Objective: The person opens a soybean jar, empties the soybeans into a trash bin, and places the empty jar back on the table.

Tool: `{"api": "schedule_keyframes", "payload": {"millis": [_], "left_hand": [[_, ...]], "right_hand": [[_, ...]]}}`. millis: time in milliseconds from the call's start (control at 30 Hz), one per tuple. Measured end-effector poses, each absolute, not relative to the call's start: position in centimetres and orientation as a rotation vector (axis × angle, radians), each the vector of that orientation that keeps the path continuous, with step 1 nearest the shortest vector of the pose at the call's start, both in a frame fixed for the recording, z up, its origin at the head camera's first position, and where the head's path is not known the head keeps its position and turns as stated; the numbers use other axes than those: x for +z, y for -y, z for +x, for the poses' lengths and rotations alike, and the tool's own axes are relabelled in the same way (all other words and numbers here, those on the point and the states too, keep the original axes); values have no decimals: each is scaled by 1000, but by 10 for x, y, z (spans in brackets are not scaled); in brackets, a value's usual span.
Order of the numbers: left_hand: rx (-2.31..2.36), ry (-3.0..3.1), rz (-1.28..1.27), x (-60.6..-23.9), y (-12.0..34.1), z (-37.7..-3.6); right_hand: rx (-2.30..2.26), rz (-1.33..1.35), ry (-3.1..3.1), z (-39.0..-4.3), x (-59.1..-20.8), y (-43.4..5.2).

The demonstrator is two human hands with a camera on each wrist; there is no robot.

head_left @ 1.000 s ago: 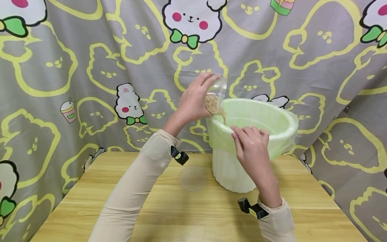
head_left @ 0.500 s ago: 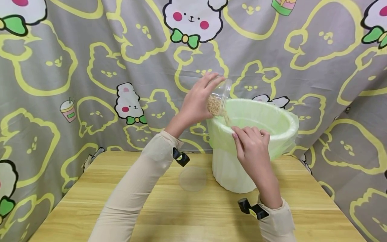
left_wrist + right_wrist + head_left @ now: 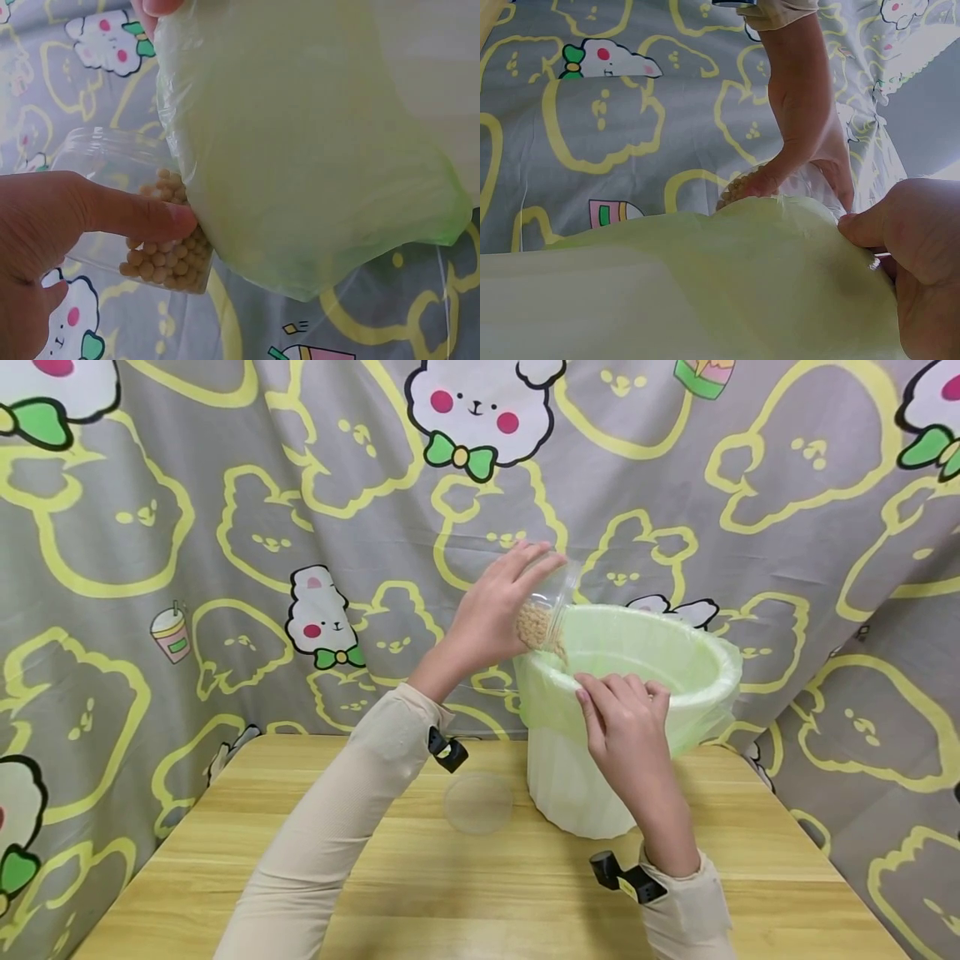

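The left hand [image 3: 491, 610] grips a clear, round plastic jar [image 3: 559, 587] of small, pale tan, ball-shaped pieces [image 3: 534, 625], its thumb and fingers spread around the sides. The jar lies tipped within that grasp, its mouth at the left side of the rim of a tall, white, ribbed bin [image 3: 577, 785], with some pieces at the lip. Near it, the right hand [image 3: 630, 727] pinches the translucent pale-green plastic liner [image 3: 536, 710] at the bin's near rim, fingers curled over the edge.
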State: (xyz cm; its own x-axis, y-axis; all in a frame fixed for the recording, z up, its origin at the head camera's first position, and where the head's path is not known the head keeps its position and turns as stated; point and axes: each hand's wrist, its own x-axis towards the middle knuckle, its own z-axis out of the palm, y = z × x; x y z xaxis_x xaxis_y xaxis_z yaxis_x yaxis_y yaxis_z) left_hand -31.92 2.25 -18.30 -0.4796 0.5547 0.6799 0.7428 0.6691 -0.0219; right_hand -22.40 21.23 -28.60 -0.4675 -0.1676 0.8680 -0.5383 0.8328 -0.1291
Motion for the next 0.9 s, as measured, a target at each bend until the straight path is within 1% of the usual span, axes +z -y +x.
{"api": "schedule_keyframes", "payload": {"millis": [533, 900], "left_hand": [[-231, 2156, -1014, -183, -26, -320], [-138, 2153, -1002, -181, -29, -312]], "right_hand": [[485, 515, 2038, -224, -286, -213], [484, 514, 2042, -224, -286, -213]]}}
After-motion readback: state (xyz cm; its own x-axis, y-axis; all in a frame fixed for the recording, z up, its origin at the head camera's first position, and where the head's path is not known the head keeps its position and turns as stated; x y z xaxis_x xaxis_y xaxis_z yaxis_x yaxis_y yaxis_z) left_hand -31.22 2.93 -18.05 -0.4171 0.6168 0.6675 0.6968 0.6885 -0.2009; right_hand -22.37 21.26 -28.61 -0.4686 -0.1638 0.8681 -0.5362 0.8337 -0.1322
